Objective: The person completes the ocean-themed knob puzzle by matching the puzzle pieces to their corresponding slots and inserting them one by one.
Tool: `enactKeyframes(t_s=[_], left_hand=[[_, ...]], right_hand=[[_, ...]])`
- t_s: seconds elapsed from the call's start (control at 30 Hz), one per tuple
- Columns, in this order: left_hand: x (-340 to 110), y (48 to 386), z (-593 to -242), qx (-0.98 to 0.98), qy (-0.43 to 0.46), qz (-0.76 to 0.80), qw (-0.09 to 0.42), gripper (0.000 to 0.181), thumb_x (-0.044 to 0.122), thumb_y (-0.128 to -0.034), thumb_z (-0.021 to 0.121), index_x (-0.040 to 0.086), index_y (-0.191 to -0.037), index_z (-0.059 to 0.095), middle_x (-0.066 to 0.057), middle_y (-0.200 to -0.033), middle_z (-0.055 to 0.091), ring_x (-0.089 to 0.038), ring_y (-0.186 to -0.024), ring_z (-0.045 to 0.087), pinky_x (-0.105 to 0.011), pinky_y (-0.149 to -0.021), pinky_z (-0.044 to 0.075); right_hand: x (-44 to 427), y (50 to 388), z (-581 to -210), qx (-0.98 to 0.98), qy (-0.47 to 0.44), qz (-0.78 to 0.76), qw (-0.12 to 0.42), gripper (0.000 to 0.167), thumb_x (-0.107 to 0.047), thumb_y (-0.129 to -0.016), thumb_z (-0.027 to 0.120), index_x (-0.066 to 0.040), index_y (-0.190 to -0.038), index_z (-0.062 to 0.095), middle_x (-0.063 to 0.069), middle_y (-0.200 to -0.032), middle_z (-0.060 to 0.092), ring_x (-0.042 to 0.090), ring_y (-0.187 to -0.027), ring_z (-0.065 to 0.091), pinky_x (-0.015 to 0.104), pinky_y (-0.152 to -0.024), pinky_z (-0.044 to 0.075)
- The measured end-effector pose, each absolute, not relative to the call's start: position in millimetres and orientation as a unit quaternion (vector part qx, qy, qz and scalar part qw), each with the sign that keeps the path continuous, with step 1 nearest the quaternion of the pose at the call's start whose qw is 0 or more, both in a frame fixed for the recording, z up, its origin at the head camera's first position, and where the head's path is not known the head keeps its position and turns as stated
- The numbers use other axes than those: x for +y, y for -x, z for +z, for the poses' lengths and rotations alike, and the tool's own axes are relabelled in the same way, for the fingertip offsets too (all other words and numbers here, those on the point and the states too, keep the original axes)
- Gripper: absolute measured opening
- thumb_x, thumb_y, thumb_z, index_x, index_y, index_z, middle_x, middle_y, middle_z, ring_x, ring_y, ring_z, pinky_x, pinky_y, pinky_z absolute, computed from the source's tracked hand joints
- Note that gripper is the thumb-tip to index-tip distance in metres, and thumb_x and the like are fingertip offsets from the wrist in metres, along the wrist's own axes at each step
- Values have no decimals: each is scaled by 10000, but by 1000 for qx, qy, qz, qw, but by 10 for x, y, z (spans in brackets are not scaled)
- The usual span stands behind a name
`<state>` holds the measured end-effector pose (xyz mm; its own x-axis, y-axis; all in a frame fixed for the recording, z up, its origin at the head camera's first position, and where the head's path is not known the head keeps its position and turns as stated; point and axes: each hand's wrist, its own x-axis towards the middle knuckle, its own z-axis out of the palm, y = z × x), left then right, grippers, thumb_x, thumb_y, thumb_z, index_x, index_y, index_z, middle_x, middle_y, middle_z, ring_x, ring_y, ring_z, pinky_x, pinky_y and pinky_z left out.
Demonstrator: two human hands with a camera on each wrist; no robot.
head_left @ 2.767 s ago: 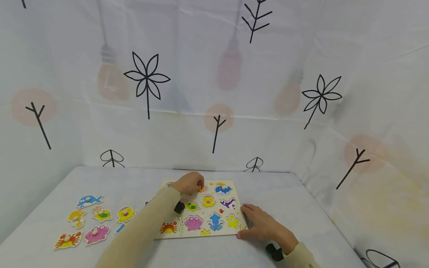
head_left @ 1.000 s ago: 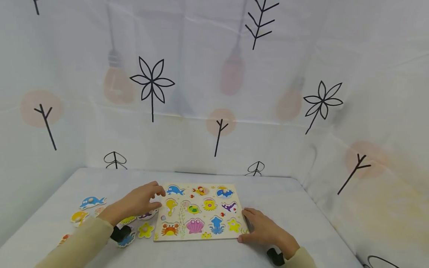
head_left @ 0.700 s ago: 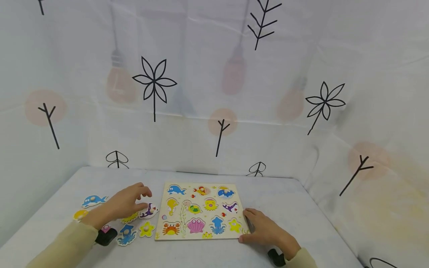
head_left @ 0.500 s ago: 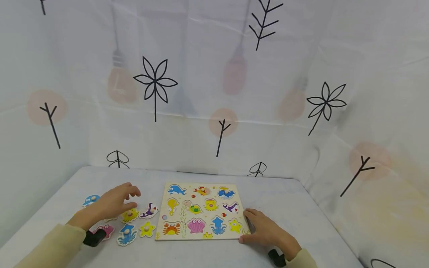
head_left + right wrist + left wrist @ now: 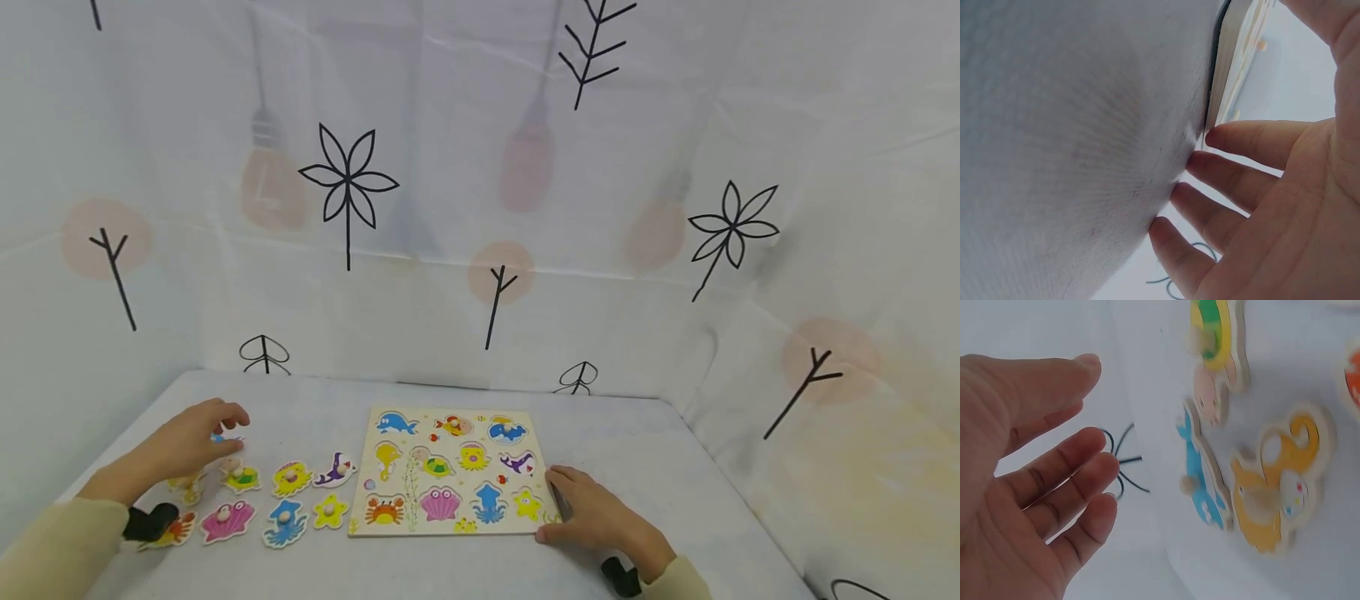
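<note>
My left hand [image 5: 183, 442] hovers with relaxed fingers near the blue dolphin-like puzzle piece [image 5: 1196, 475], partly covering it in the head view; nothing is between the fingers. Near it lie the yellow seahorse piece [image 5: 1266, 494] and the turtle piece [image 5: 240, 476], each with a wooden knob. The puzzle board [image 5: 468, 500] lies flat at the middle of the table. At its top row, a fish piece [image 5: 452, 426] and a blue whale piece [image 5: 507, 429] sit with knobs showing. My right hand [image 5: 596, 512] rests with extended fingers against the board's right edge.
Left of the board lie more knobbed pieces: a crab [image 5: 176, 532] partly hidden by the wrist strap, a pink shell [image 5: 227, 522], a blue squid [image 5: 284, 522], a starfish [image 5: 330, 511], an octopus [image 5: 291, 477] and a purple whale [image 5: 334, 471]. A printed cloth [image 5: 420, 317] hangs behind.
My left hand has let go of the fish piece on the board's top row and travelled left over the loose pieces. My right hand stays at the board's edge.
</note>
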<state>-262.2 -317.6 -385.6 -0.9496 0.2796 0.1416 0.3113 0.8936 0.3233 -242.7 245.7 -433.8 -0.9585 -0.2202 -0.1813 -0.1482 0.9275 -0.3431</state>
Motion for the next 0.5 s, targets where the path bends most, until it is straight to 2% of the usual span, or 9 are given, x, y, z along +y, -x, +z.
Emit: enactKeyframes(t_s=[0.27, 0.5], left_hand=[[-3428, 2692, -3910, -975, 116, -187, 29, 312, 140, -800, 750, -4, -1042, 615, -111, -938, 586, -301, -852, 533, -487, -747, 493], [-3536, 2763, -3998, -975, 88, -205, -2, 277, 126, -805, 733, -4, -1020, 616, -70, -875, 555, -245, -792, 499, -380, -691, 487]], right_hand=[[2470, 2426, -4341, 975, 95, -169, 107, 1012, -642, -624, 770, -94, -1413, 449, 126, -1474, 369, 372, -1349, 325, 588, -1037, 285], [2468, 2425, -4350, 975, 95, -169, 106, 1011, -643, -624, 770, -96, -1412, 450, 124, -1475, 370, 370, -1349, 326, 588, -1036, 287]])
